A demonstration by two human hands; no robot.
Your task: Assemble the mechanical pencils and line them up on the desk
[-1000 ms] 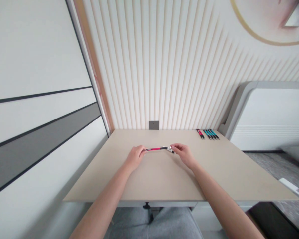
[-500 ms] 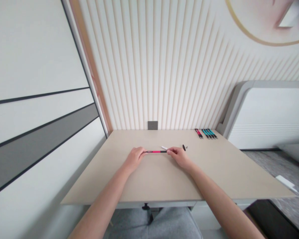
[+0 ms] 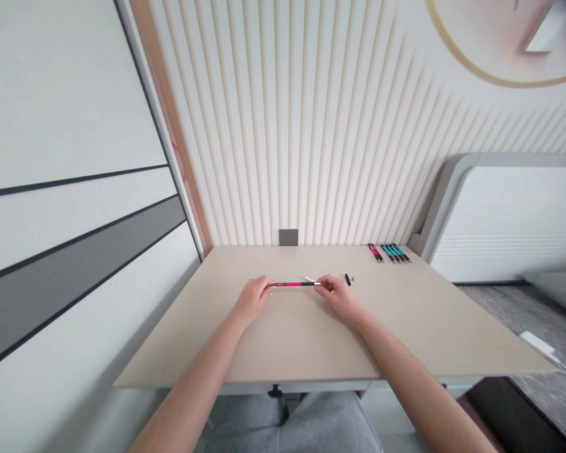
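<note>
A pink-and-black pen lies level in the air between my two hands, just above the table. My left hand is closed, pinching the pen's left end between thumb and fingers. At the right end, my right hand pinches the short silver tip, which shows beside the black grip. Behind my right fingers lies a small white stick, partly hidden. Just right of that hand are a short black piece and a tiny dark part, too small to make out.
Near the back edge of the beige table, several teal-and-black pens lie in a row, with pink-and-black pens to their left. A ribbed wall with a dark socket stands behind. A white cabinet borders the left side.
A silver tip now shows at the pen's right end, where my fingers covered the end of the black grip before. The pen and my right hand have risen slightly.
</note>
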